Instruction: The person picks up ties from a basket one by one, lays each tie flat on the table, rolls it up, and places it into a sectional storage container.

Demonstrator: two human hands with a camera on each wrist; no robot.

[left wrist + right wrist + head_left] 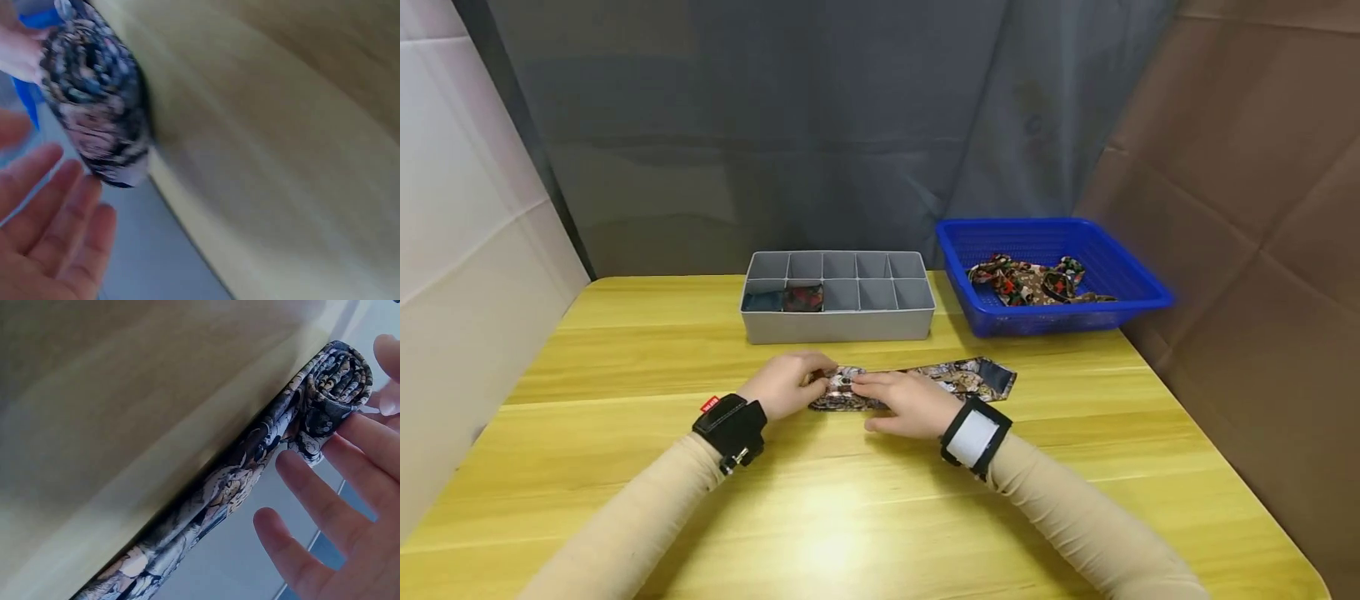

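A patterned necktie [958,377] lies across the yellow table [850,517], its left end wound into a small roll [841,390]. My left hand [790,383] sits at the roll's left side. In the left wrist view its fingers [59,219] are spread and fairly straight, just beside the roll [94,106]. My right hand [898,400] lies over the tie from the right. Its straight fingers [325,487] touch the roll [334,378], and the unrolled length [206,506] trails away along the table.
A grey divided organiser [838,321] stands behind the hands, with rolled items in two left front cells [802,297]. A blue mesh basket [1120,267] at the back right holds more patterned ties [1026,282]. Curtains and panels close in the table's sides.
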